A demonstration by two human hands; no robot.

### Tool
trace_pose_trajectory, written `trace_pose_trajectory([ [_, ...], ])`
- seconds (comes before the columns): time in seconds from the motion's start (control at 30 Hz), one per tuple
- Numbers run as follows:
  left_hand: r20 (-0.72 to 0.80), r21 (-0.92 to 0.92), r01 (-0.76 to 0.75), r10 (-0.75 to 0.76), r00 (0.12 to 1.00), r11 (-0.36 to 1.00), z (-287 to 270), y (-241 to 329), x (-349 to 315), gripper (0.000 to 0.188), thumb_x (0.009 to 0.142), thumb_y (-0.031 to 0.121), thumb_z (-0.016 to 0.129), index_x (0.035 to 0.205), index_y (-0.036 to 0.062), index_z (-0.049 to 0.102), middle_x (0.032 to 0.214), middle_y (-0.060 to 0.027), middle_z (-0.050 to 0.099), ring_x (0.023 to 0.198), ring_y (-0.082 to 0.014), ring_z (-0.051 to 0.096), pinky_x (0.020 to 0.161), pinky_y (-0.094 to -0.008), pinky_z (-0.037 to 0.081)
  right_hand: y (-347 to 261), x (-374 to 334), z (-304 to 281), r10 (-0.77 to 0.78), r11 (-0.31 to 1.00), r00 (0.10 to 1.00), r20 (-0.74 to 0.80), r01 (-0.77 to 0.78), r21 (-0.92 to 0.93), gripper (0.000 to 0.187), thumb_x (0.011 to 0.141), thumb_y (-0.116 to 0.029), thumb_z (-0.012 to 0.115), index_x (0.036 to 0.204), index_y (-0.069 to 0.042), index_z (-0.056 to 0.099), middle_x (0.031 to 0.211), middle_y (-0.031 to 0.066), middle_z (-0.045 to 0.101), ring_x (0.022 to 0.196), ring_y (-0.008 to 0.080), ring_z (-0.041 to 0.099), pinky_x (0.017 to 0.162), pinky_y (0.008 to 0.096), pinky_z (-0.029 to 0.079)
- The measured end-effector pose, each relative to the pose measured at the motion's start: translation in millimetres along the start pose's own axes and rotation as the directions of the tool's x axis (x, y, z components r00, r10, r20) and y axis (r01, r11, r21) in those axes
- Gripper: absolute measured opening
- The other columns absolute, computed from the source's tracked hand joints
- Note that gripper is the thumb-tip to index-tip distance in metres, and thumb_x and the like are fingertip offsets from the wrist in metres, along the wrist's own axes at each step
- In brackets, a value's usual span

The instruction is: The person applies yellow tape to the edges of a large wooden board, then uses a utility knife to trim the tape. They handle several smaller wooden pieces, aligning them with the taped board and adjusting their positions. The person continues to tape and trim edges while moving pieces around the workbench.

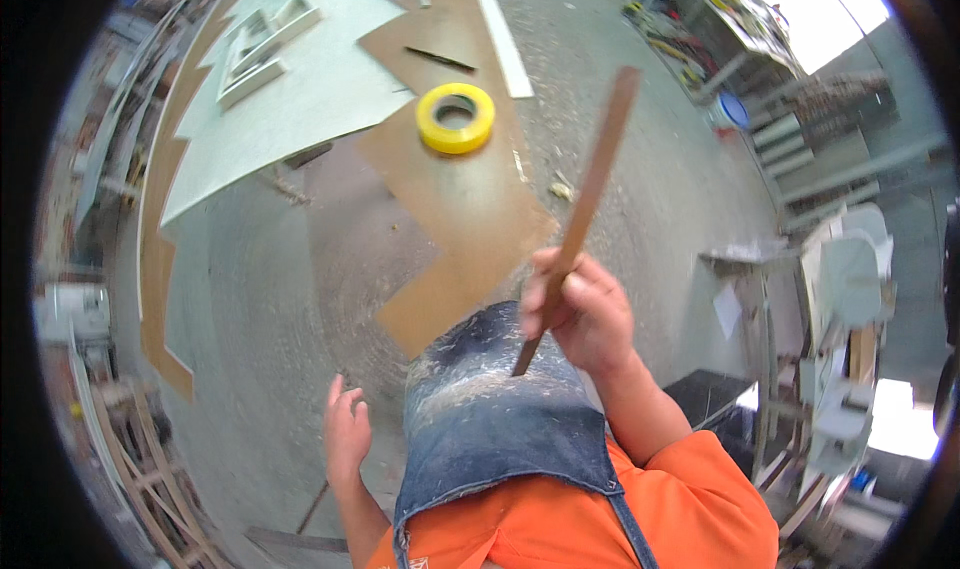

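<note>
My right hand [585, 309] is closed around a long, thin brown wooden strip [602, 159]. The strip slants up and away to the right, its lower end over the dusty blue apron [490, 399]. Low on the left, my left hand [347, 429] hangs with its fingers apart and holds nothing. Ahead, a brown board with a zigzag edge [470, 209] reaches toward me. On it sit a roll of yellow tape [455, 142] and, farther off, a thin dark tool [440, 59], too small to make out.
A white panel [330, 99] lies at the far left, with white frame pieces [270, 54] on it. At the far right stand a cluttered workbench [715, 19] and a bucket [731, 112]. Wooden frames [150, 469] lean at the lower left. Debris litters the floor [270, 299].
</note>
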State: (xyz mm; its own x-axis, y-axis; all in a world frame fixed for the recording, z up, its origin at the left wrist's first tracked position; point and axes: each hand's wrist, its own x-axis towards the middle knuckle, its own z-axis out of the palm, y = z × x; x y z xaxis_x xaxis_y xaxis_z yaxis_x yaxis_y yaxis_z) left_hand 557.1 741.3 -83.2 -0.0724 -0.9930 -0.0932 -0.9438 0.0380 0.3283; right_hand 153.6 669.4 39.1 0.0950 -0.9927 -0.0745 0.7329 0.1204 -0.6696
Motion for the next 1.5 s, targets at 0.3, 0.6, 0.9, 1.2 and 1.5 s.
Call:
trace_pose_trajectory([
  [0.3, 0.085, -0.406, 0.146, -0.122, 0.989, 0.902, -66.4, 15.0, 54.0, 0.038, 0.096, 0.005, 0.054, 0.132, -0.0037, 0.063, 0.111, -0.017, 0.069, 0.1, -0.026, 0.066, 0.096, -0.0369, 0.05, -41.3, -38.6, -55.4, -0.477, 0.879, 0.693, -0.54, 0.387, -0.279, 0.02, 0.106, -0.022, 0.054, 0.116, -0.006, 0.06, 0.063, 0.0011, 0.054, 0.051, 0.0113, 0.052, 0.047, 0.0273, 0.042],
  [0.6, 0.202, -0.501, 0.205, -0.117, 0.972, 0.841, -39.7, 9.9, 35.1, 0.02, 0.093, 0.0, 0.061, 0.113, -0.003, 0.063, 0.092, -0.0077, 0.065, 0.072, -0.0129, 0.06, 0.067, -0.0271, 0.05, -15.7, -14.3, -80.6, -0.42, 0.9, 0.762, -0.493, 0.418, -0.122, 0.02, 0.106, -0.024, 0.055, 0.112, -0.006, 0.061, 0.066, 0.0002, 0.057, 0.055, 0.0099, 0.055, 0.051, 0.026, 0.044],
  [0.9, 0.41, -0.62, 0.283, -0.006, 0.912, 0.731, -43.8, -21.5, 101.0, 0.041, 0.095, 0.006, 0.065, 0.133, -0.0018, 0.053, 0.108, -0.0136, 0.072, 0.088, -0.0187, 0.069, 0.08, -0.0336, 0.057, 2.4, -28.9, -71.1, -0.486, 0.858, 0.716, -0.501, 0.499, -0.119, 0.025, 0.107, -0.027, 0.053, 0.118, -0.005, 0.06, 0.072, 0.0007, 0.058, 0.063, 0.0106, 0.057, 0.059, 0.0261, 0.047],
  [1.2, 0.374, -0.19, -0.218, 0.276, 0.885, 0.957, -26.6, -157.4, 200.5, 0.029, 0.092, 0.012, 0.072, 0.114, -0.0061, 0.068, 0.095, -0.0121, 0.072, 0.077, -0.0124, 0.063, 0.07, -0.0292, 0.052, 63.2, -38.6, -27.1, -0.521, 0.796, 0.513, -0.682, 0.58, -0.173, 0.03, 0.107, -0.027, 0.051, 0.125, -0.003, 0.058, 0.079, 0.0009, 0.058, 0.072, 0.0111, 0.058, 0.068, 0.028, 0.049],
  [1.5, 0.26, -0.03, -0.79, 0.768, 0.585, 0.612, -50.1, -123.9, 185.1, 0.034, 0.092, -0.001, 0.055, 0.126, -0.0037, 0.061, 0.107, -0.0167, 0.068, 0.099, -0.0246, 0.067, 0.082, -0.0382, 0.055, 88.9, -34.0, -14.6, -0.494, 0.834, 0.457, -0.74, 0.49, -0.254, 0.032, 0.108, -0.029, 0.049, 0.125, -0.005, 0.06, 0.081, 0.0019, 0.06, 0.076, 0.0133, 0.057, 0.073, 0.0272, 0.047],
])
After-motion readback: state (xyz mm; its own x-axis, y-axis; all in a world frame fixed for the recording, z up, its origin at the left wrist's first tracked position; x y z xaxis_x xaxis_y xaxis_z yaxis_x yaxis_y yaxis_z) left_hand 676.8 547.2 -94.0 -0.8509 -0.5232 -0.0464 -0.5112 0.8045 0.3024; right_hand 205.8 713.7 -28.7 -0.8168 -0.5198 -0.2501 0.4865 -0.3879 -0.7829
